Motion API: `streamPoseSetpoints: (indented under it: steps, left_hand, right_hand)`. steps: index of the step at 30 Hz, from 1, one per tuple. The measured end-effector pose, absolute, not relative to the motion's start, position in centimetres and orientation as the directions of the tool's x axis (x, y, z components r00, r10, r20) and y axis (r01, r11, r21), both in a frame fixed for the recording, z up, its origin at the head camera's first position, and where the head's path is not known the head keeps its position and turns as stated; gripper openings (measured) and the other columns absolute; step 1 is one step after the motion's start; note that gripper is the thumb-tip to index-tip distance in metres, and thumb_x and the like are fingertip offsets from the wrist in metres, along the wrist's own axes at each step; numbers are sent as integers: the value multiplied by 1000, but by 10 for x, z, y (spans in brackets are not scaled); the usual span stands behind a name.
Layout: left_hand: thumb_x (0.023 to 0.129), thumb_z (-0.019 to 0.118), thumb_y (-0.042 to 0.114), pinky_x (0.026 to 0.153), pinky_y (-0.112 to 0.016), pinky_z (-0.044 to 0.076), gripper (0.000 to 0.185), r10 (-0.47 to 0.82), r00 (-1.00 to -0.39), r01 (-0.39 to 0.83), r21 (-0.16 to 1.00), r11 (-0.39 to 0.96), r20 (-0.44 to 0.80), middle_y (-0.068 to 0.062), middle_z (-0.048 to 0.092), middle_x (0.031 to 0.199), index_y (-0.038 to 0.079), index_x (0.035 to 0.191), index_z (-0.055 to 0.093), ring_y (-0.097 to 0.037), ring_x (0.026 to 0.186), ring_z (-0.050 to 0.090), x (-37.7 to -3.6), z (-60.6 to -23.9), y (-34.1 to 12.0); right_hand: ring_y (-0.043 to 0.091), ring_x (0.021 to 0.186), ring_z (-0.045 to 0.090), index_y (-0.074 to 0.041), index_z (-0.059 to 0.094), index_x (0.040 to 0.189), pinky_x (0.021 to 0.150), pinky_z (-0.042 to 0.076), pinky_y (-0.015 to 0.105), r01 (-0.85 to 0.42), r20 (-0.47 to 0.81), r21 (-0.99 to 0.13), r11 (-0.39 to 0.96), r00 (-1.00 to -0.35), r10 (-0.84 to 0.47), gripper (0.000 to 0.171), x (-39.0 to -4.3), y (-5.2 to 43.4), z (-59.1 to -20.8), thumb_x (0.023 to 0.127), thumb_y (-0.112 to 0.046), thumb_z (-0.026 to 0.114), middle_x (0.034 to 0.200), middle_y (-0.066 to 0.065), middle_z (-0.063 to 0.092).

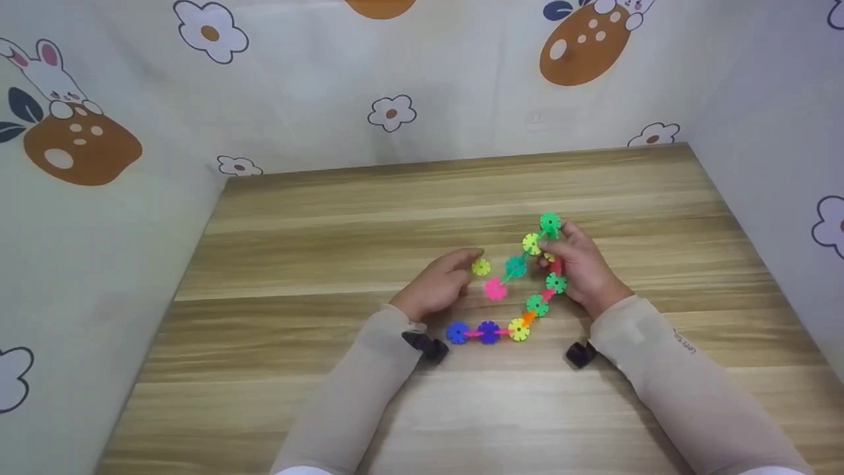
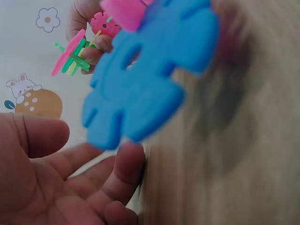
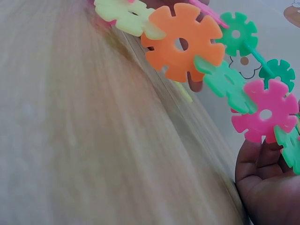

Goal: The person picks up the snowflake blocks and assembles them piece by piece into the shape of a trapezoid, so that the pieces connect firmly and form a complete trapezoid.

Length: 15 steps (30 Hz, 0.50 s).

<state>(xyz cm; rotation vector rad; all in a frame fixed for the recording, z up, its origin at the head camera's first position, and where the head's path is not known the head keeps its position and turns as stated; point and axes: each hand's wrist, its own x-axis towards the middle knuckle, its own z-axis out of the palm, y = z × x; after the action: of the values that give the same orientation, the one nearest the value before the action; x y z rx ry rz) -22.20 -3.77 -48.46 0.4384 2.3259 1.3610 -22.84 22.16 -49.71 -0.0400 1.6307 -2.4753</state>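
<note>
A bent chain of slotted plastic snowflake discs [image 1: 537,305] hangs from my right hand [image 1: 589,269], whose thumb and fingers grip it near its green top disc [image 1: 550,222]. One end of the chain is a pink disc [image 1: 495,288]; the other is a blue disc [image 1: 457,332], which looms large and blurred in the left wrist view. A single yellow disc [image 1: 481,266] is beside the fingertips of my left hand [image 1: 435,285]; whether they touch it I cannot tell. In the left wrist view that hand's fingers are loosely spread, holding nothing. The right wrist view shows an orange disc [image 3: 161,47] between paler ones.
Both forearms rest over a wood-grain table [image 1: 316,231]. A black wrist camera [image 1: 428,346] sits under the left wrist, another camera [image 1: 581,355] by the right. Patterned cloth walls [image 1: 455,79] enclose the table's back and sides.
</note>
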Motion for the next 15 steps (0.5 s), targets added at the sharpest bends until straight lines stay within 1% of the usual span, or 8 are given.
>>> streamPoseSetpoints:
  steps: [2, 4, 6, 8, 12, 13, 15]
  left_hand:
    - [93, 42, 13, 90, -36, 47, 50, 474, -859, 59, 883, 466, -193, 4, 55, 135, 18, 143, 47, -17, 85, 59, -222, -485, -38]
    - [92, 41, 9, 78, -35, 50, 49, 477, -858, 51, 893, 447, -189, 0, 61, 125, 15, 139, 50, -21, 74, 60, -223, -486, -38]
    - [92, 42, 7, 72, -33, 51, 47, 470, -864, 45, 900, 433, -183, -3, 64, 117, 13, 137, 52, -21, 74, 61, -225, -486, -39]
    - [92, 46, 6, 74, -31, 51, 43, 458, -874, 73, 887, 456, -164, -3, 64, 111, 11, 134, 55, -19, 81, 62, -226, -487, -41]
    - [91, 57, 8, 84, -30, 49, 31, 458, -880, 174, 814, 554, -124, -1, 64, 105, 10, 121, 63, -15, 92, 58, -228, -487, -44]
    - [90, 60, 11, 84, -30, 48, 28, 461, -879, 195, 790, 582, -122, 0, 64, 103, 10, 117, 65, -14, 93, 56, -228, -487, -44]
    - [89, 64, 14, 82, -31, 48, 23, 472, -871, 217, 757, 617, -135, 0, 63, 97, 10, 112, 67, -15, 90, 56, -228, -486, -45]
  right_hand:
    - [15, 61, 54, 2, 38, 125, 61, 50, 28, 133, -77, -916, -378, -984, -160, 40, -228, 221, -497, 93, -4, 60, 85, 4, 60]
    - [15, 62, 53, 1, 39, 123, 61, 50, 27, 135, -81, -920, -367, -984, -160, 37, -228, 221, -497, 93, -4, 59, 86, 3, 59]
    - [15, 62, 53, -1, 40, 121, 61, 49, 27, 135, -84, -926, -353, -984, -157, 32, -228, 221, -497, 93, -3, 57, 86, 2, 58]
    - [16, 63, 52, -1, 41, 120, 61, 48, 26, 134, -86, -929, -345, -985, -152, 31, -228, 221, -497, 93, -1, 56, 85, 2, 58]
    - [15, 63, 53, 1, 40, 124, 61, 48, 26, 134, -87, -930, -341, -985, -150, 35, -228, 222, -497, 94, -1, 55, 86, 1, 58]
    - [15, 63, 53, 1, 39, 125, 61, 49, 26, 133, -86, -929, -344, -985, -149, 35, -228, 222, -497, 93, -1, 56, 86, 1, 59]
    - [14, 63, 53, 2, 39, 125, 62, 50, 27, 132, -83, -927, -351, -985, -151, 36, -228, 222, -497, 93, -1, 56, 86, 2, 59]
